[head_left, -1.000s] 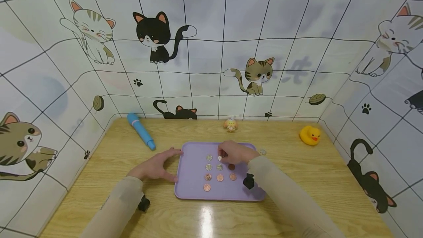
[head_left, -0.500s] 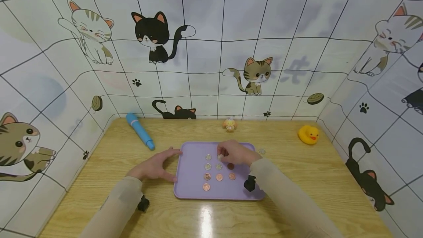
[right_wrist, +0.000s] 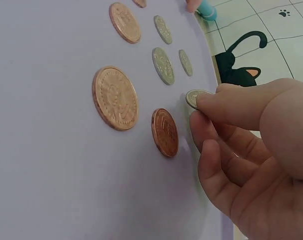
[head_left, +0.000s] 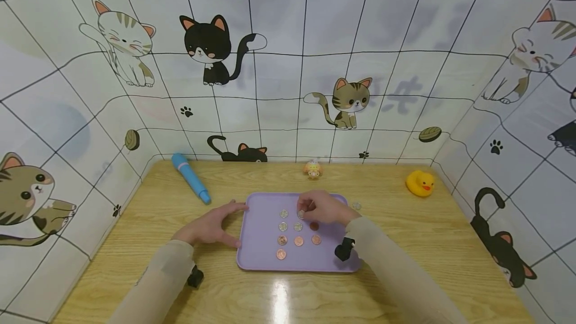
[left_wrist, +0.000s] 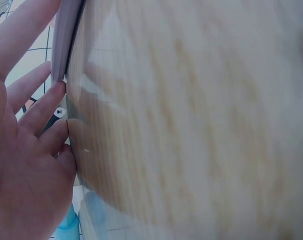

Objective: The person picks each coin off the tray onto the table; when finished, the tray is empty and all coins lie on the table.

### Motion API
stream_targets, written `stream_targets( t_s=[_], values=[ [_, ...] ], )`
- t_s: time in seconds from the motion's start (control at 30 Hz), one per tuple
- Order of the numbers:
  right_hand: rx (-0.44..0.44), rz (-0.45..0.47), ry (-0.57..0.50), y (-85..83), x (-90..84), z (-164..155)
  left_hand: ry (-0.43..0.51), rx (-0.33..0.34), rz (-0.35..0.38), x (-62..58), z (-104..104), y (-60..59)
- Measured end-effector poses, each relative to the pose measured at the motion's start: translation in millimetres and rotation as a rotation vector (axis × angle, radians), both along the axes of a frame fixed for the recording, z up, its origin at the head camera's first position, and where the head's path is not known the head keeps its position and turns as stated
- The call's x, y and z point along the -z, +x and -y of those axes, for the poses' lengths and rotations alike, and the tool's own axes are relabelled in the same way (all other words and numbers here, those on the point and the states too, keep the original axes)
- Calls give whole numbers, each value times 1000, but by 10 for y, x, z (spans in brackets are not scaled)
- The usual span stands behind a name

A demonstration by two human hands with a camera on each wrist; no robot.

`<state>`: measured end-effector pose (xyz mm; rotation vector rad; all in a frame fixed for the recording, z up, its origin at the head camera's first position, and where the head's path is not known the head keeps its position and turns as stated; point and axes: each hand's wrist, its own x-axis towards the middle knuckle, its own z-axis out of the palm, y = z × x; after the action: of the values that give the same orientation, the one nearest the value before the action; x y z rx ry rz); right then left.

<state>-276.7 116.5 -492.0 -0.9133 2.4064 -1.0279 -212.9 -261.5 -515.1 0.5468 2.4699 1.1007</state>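
Here the right hand (right_wrist: pixel 241 150) pinches a silver coin (right_wrist: pixel 195 98)

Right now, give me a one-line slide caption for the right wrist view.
Right hand pinches a silver coin at the purple tray, beside rows of copper and silver coins.

- Lilac tray (head_left: pixel 261 244) on a light wood-grain table (head_left: pixel 405 244).
- On the tray, copper coins (head_left: pixel 299 241) and silver coins (head_left: pixel 283 213).
- Left of the tray, blue pen (head_left: pixel 191 185); right of it, yellow duck (head_left: pixel 420 183).
- Behind the tray, white grid wall (head_left: pixel 360 39) with cartoon cats.
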Motion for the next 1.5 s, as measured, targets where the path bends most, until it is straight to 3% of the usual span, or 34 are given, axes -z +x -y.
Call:
stream_targets(
  t_s=[0.5, 0.93, 1.5],
  values=[
    [77, 30, -51, 7, -17, -279, 7, 0, 6, -10, -8, 2],
    [154, 11, -126, 5, -125, -792, 4, 2, 14, -12, -25, -20],
    [311, -32, -57, 39, -93, -1459, 24, 4, 15, 3, 4, -8]
  ],
)
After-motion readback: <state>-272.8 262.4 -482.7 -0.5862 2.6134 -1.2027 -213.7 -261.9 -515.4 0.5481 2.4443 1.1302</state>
